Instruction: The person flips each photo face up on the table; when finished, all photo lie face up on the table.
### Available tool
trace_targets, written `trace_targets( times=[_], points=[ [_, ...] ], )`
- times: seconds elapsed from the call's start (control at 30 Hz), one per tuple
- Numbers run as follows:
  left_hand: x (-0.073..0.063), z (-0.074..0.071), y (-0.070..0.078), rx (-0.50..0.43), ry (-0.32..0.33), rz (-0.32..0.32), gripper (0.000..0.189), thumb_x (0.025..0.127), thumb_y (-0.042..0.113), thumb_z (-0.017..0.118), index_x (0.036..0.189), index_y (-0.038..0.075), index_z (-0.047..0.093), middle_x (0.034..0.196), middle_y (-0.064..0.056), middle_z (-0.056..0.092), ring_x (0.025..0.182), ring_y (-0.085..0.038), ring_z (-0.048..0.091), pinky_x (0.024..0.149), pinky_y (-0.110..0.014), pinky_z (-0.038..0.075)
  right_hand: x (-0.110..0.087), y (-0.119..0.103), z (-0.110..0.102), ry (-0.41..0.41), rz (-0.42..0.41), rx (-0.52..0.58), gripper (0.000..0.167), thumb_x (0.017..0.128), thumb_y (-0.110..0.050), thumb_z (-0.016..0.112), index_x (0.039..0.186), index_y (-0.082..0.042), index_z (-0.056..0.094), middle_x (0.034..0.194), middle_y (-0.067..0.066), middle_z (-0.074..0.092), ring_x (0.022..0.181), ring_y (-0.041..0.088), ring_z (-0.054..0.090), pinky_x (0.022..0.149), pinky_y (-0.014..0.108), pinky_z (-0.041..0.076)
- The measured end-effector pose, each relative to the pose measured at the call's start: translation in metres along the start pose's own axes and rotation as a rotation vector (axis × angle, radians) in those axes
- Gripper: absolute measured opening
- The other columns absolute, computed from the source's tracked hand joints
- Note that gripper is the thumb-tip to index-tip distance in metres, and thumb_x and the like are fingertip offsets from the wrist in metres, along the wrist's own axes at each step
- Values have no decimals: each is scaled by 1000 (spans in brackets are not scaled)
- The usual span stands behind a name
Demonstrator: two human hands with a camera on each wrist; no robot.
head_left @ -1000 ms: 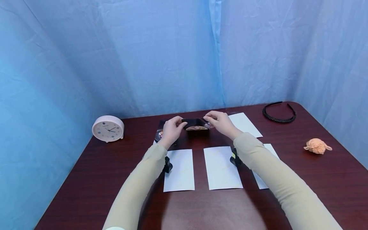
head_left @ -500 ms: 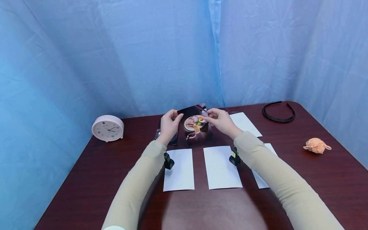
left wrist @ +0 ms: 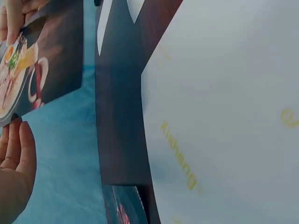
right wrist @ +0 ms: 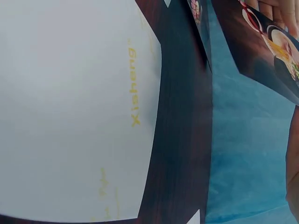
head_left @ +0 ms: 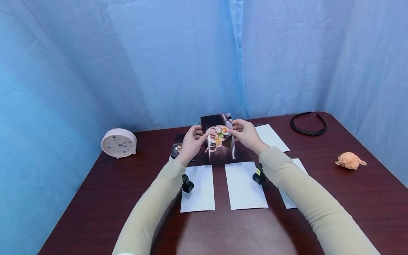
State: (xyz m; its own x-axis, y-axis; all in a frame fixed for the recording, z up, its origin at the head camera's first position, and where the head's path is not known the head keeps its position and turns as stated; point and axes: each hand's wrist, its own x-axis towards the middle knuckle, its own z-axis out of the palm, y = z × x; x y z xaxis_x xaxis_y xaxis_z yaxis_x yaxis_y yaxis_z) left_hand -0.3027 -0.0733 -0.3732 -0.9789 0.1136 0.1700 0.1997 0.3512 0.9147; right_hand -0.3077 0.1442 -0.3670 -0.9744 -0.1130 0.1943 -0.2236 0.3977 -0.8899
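Both hands hold a glossy photo print (head_left: 220, 136) of a noodle bowl with egg, raised above the back of the table and facing the head camera. My left hand (head_left: 192, 143) pinches its left edge, thumb on the picture side. At the right edge, my right hand (head_left: 248, 135) grips it the same way. In the left wrist view the print (left wrist: 58, 56) hangs off the table's far side, with left-hand fingers (left wrist: 21, 144) beneath it. A second dark food print (head_left: 177, 146) lies behind my left wrist, partly hidden.
Several white sheets lie on the dark red table, including a left sheet (head_left: 198, 189), a middle sheet (head_left: 245, 186) and a back-right sheet (head_left: 272, 137). Faint yellow lettering marks them. A pink clock (head_left: 119, 143), black headband (head_left: 308, 131) and peach yarn bundle (head_left: 350, 161) stand around. Blue curtains enclose the back.
The photo print has swung from a steep, foreshortened tilt to showing its full picture side to the head camera. Both hands keep hold; the left has shifted slightly along the left edge.
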Motion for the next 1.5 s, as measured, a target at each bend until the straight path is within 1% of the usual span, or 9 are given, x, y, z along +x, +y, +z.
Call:
trace_targets(
  times=[0.4,0.53,0.63,0.7,0.8,1.0,1.23,1.37,1.5],
  points=[
    [-9,11,2,-65,-40,28,52,88,6,65,135,4,43,105,-16,61,85,-18,59,67,-20,45,1,0,0,134,80,185,28,91,-7,61,115,6,54,84,3,59,67,0,58,60,22,55],
    [-9,11,0,-49,-39,41,56,87,3,66,137,2,41,113,-19,60,101,-23,59,86,-28,49,0,-1,4,154,91,224,24,91,-7,61,111,6,53,79,-3,56,65,1,57,59,21,55],
    [-9,11,-1,-41,-36,54,55,87,2,65,137,-1,41,124,-21,57,117,-26,54,103,-35,41,-2,-2,7,149,110,235,23,92,-8,61,110,4,52,79,-4,56,67,1,57,61,22,55],
    [-9,11,-2,-44,-28,69,54,88,1,64,136,-2,42,128,-21,55,122,-27,52,107,-37,37,-3,-1,8,141,120,236,24,92,-9,61,111,2,52,80,-4,57,67,1,57,62,22,55],
    [-8,10,-4,-60,-6,92,51,87,0,65,133,-2,45,121,-22,59,115,-26,55,105,-38,40,-5,1,8,124,130,259,26,92,-9,61,113,3,51,79,-5,59,66,2,58,62,21,55],
    [-8,5,-4,-74,23,108,43,86,0,66,127,0,53,106,-21,65,91,-17,59,82,-26,49,-5,10,5,104,113,270,28,91,-8,61,112,5,47,75,-7,58,62,5,60,67,28,57],
    [-10,-3,-1,-56,28,85,34,88,6,65,121,5,59,111,-16,67,97,-21,62,76,-24,50,-6,16,-5,115,100,200,37,91,-14,64,118,5,48,82,-1,63,75,14,66,79,39,56],
    [-11,-6,-2,-48,26,67,33,89,7,65,121,7,59,112,-14,68,99,-21,62,77,-26,51,-6,19,-10,112,106,180,41,91,-18,64,121,5,49,91,9,63,71,5,65,81,39,55],
    [-11,-10,-6,-28,25,62,30,89,9,66,119,7,61,108,-14,69,96,-19,63,74,-24,51,-8,20,-16,102,99,148,41,91,-19,64,122,5,50,91,4,63,69,-1,62,78,32,56]
  ],
)
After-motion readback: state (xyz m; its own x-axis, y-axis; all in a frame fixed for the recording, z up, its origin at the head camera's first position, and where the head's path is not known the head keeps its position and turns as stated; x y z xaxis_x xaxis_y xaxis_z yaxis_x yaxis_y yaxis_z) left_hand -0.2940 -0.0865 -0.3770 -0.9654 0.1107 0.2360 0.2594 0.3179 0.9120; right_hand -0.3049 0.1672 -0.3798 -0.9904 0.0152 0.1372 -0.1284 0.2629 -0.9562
